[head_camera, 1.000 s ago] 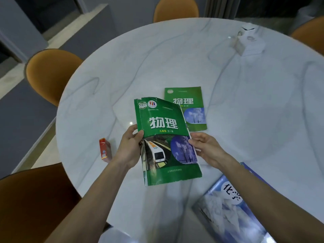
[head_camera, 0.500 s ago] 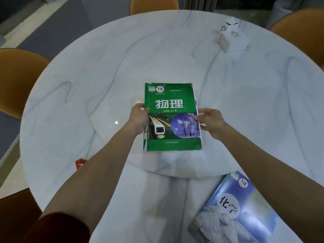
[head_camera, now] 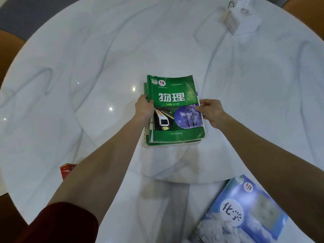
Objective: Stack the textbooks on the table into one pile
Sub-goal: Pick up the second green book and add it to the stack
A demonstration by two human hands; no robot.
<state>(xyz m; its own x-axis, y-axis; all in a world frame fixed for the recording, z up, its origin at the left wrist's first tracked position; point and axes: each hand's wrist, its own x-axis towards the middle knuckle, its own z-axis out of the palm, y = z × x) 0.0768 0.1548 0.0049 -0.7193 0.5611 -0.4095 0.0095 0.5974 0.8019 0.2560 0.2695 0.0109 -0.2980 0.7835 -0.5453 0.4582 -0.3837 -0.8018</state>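
Observation:
A green physics textbook (head_camera: 175,102) lies on top of a second green textbook (head_camera: 146,137), whose edges peek out along the left and bottom. Both rest near the middle of the round marble table (head_camera: 87,67). My left hand (head_camera: 144,108) grips the top book's left edge. On the opposite side, my right hand (head_camera: 210,111) pinches its right edge. A blue chemistry textbook (head_camera: 245,213) lies apart at the near right of the table.
A small red box (head_camera: 66,170) sits at the near left, partly behind my left forearm. A white box (head_camera: 242,20) stands at the far right. Orange chair backs (head_camera: 7,50) ring the table.
My hands carried the green textbook forward and set it down on the other green textbook, which is now almost covered. The camera moved in closer over the table.

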